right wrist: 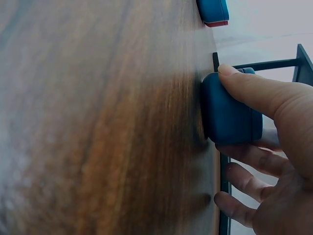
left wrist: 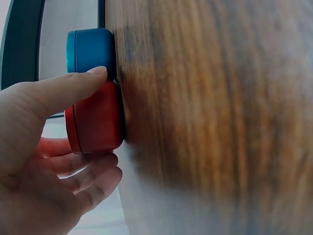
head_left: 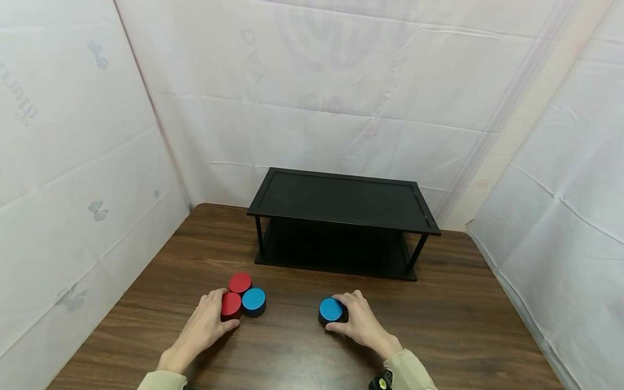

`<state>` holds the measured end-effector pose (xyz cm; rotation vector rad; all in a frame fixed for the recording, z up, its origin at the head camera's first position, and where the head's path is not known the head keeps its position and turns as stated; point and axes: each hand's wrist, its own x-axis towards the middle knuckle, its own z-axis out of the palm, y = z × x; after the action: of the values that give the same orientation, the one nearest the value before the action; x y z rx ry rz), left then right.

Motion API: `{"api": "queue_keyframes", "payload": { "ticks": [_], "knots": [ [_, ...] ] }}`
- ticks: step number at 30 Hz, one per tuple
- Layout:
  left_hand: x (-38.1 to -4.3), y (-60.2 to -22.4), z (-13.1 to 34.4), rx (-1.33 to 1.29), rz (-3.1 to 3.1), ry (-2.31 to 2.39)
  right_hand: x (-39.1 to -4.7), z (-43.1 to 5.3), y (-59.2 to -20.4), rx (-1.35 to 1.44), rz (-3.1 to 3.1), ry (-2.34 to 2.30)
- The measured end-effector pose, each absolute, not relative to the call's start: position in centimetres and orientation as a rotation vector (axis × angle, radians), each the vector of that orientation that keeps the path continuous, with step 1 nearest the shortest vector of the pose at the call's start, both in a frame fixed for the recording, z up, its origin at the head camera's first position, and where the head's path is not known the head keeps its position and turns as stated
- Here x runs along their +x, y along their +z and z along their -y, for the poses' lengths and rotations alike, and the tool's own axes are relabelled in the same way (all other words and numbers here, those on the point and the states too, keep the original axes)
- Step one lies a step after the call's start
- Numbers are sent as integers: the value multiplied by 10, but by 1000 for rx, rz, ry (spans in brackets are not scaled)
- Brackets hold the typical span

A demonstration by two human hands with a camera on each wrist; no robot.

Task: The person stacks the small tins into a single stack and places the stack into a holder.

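- Observed white sheeting (head_left: 317, 70), creased and faintly printed, along the rear and both sides of the work area.
- Noted a brown wood-grain worktop (head_left: 463, 314) below, running back to the sheeting.
- Recorded a black two-level stand (head_left: 341, 197) at the rear of the worktop, obstructing the space directly beyond the containers; saw slim uprights between top and lower board (head_left: 336, 254).
- Sighted pale sleeves (head_left: 410, 371) at the near edge of the head view.
- Found the left hand (head_left: 206, 319) pinching the front red container between thumb and fingers.
- Found the right hand (head_left: 363, 325) pinching a lone blue container, thumb on the near side, fingers on the far side.
- Located the front red container (head_left: 232, 304) upright on the worktop, left of the stand; hemmed in by the rear red container (head_left: 240, 282) just behind and the neighbouring blue container (head_left: 254, 299) just right. Could not confirm contact among all three.
- Located the lone blue container (head_left: 330, 310) upright on the worktop, before the stand, well apart from the trio.
- Noted a dark wrist device (head_left: 381, 382) beside the right cuff.
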<state>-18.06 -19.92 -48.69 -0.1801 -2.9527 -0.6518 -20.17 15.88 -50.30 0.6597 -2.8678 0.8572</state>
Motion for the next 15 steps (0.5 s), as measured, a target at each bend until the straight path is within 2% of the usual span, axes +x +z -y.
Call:
{"api": "queue_keyframes", "payload": {
  "ticks": [15],
  "knots": [
    [-181, -487, 200, -183, 2930, -648, -204, -160, -503, 664, 2860, 845]
  ]
}}
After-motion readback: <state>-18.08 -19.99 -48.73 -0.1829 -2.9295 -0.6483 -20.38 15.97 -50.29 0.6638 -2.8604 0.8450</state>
